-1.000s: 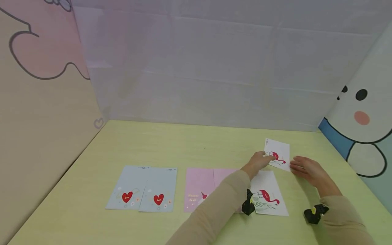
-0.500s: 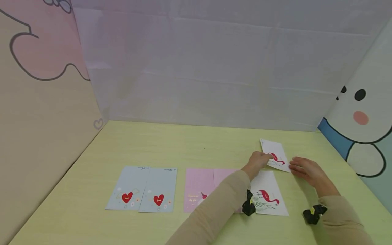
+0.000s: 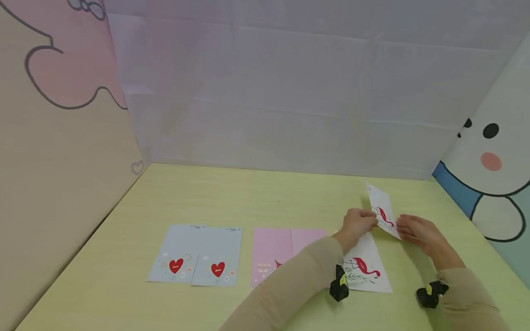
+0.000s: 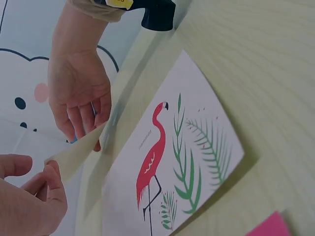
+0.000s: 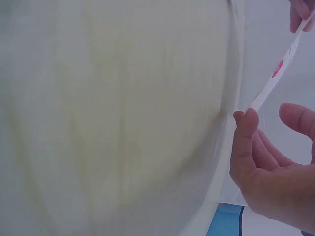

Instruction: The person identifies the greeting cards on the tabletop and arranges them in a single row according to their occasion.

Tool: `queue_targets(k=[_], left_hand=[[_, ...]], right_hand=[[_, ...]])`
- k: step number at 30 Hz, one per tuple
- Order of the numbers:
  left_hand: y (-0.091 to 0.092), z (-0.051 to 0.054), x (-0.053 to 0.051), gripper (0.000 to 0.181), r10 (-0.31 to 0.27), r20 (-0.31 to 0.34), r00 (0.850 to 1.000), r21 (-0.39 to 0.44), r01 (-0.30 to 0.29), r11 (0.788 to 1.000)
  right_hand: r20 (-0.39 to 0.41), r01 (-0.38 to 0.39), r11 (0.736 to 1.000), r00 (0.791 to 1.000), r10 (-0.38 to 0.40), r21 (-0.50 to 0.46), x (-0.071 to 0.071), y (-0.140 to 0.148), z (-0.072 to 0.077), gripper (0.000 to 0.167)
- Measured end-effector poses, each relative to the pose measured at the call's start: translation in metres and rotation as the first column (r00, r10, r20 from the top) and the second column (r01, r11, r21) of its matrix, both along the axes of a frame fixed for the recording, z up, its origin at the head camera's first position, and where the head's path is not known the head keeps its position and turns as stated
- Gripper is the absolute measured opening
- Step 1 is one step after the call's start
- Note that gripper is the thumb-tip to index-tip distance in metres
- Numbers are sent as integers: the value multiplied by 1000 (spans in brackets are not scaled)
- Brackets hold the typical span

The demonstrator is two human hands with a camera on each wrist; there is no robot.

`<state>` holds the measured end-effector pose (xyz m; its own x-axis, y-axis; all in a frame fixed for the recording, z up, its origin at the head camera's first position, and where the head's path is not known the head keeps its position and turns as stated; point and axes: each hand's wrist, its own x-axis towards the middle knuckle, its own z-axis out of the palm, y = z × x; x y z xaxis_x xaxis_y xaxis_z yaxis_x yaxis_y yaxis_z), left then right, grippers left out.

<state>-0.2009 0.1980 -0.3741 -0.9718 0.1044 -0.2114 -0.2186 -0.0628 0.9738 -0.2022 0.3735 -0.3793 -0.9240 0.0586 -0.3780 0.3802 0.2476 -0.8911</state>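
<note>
A white card with a pink flamingo [image 3: 383, 207] stands tilted up off the table, its left edge pinched by my left hand [image 3: 356, 226]. My right hand [image 3: 422, 234] is at the card's opposite edge; in the right wrist view its fingertips [image 5: 250, 119] touch that edge, with the thumb apart. From the left wrist the raised card [image 4: 76, 160] shows as a narrow strip between both hands. Below them lies a second white flamingo card [image 3: 364, 257], flat on the table and partly behind the left forearm; its green leaves show in the left wrist view.
Two pale blue heart cards [image 3: 215, 246] lie overlapping at the left of the yellow-green table [image 3: 248, 197]. Pink cards [image 3: 271, 246] lie in the middle, partly covered by the left sleeve. A pale cloth backdrop [image 3: 265, 92] closes the rear.
The upper flamingo card has risen from lying almost flat to a steep tilt. My left hand has lifted with its edge and moved slightly right; my right hand has stayed nearly in place.
</note>
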Motion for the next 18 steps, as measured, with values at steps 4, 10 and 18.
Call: queue_targets(k=[4, 10, 18], left_hand=[[3, 2, 9, 9, 4, -2, 1000, 29, -4, 1000], [4, 5, 28, 11, -71, 17, 997, 40, 70, 997], [0, 6, 51, 15, -171, 10, 985, 26, 170, 985]], right_hand=[[-36, 1, 990, 999, 4, 145, 7, 5, 2, 63], [-93, -1, 954, 995, 30, 298, 16, 20, 0, 54], [-119, -16, 972, 992, 45, 232, 31, 44, -8, 34]])
